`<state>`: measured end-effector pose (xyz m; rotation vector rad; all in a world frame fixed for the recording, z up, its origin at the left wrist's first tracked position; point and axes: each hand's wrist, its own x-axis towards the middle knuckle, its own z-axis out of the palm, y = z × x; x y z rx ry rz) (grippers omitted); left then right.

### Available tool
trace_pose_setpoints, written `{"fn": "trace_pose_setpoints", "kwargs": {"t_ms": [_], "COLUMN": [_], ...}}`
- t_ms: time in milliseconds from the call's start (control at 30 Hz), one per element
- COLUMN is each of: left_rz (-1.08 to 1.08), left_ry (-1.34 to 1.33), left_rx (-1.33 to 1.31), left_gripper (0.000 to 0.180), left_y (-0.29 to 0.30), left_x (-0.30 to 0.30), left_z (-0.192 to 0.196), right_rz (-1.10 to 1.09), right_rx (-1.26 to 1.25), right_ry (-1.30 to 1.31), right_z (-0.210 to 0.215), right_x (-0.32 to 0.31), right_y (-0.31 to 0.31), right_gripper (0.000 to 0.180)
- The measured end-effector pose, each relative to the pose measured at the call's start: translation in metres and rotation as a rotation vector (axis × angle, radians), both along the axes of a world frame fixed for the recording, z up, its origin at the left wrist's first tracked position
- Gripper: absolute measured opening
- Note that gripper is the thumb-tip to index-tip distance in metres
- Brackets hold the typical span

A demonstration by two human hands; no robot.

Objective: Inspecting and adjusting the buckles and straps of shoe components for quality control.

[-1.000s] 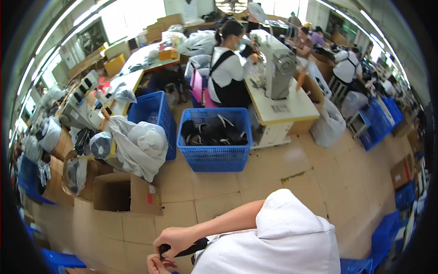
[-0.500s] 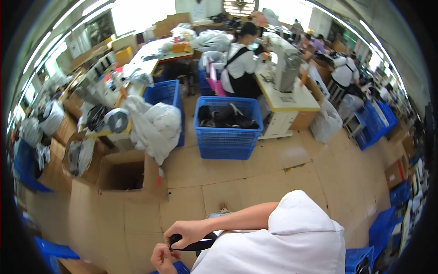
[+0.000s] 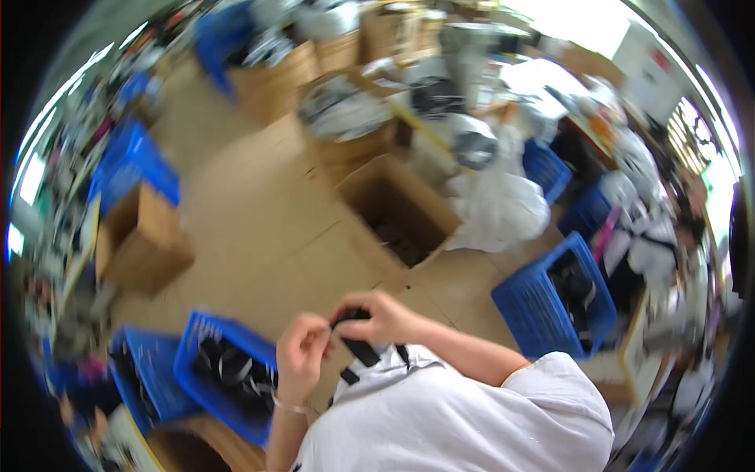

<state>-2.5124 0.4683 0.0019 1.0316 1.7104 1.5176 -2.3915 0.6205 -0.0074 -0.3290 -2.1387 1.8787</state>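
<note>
In front of my white shirt, my right hand (image 3: 377,316) is closed round a black fabric strap (image 3: 362,352), whose loose part hangs down toward the shirt. My left hand (image 3: 301,355) is close beside it, thumb and fingers pinched together at the strap's near end. What lies between those left fingertips is too small and blurred to name. Another short dark strap end (image 3: 349,376) shows just below, against the shirt. A thin pale band circles my left wrist.
At lower left, a blue crate (image 3: 189,370) holds dark pieces with white strips, beside another blue crate (image 3: 145,393). An open cardboard box (image 3: 401,212) stands ahead, next to a white plastic bag (image 3: 503,200). Another blue crate (image 3: 543,303) is at right, near a seated person (image 3: 645,248).
My view has swung left, so the blue crate once ahead is now at right, and crates at lower left have appeared. My hands have come up, still on the strap.
</note>
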Motion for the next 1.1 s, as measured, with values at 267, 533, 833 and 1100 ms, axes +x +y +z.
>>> {"fn": "trace_pose_setpoints", "kwargs": {"t_ms": [267, 533, 833, 1100], "left_rz": [0.244, 0.337, 0.256, 0.291], "left_ry": [-0.304, -0.078, 0.297, 0.835], "left_rx": [0.138, 0.136, 0.073, 0.145], "left_gripper": [0.01, 0.006, 0.01, 0.021], "left_y": [0.064, 0.082, 0.117, 0.198], "left_x": [-0.123, -0.291, -0.491, -0.66], "left_z": [0.02, 0.003, 0.012, -0.011], "right_rz": [0.282, 0.214, 0.105, 0.331], "right_rx": [-0.442, -0.353, -0.266, -0.874], "right_ry": [-0.313, -0.367, -0.397, -0.33], "right_z": [0.04, 0.025, 0.015, -0.009], "right_x": [-0.168, -0.35, -0.527, -0.695], "right_y": [0.088, 0.103, 0.144, 0.226], "right_gripper": [0.017, 0.015, 0.015, 0.024]}}
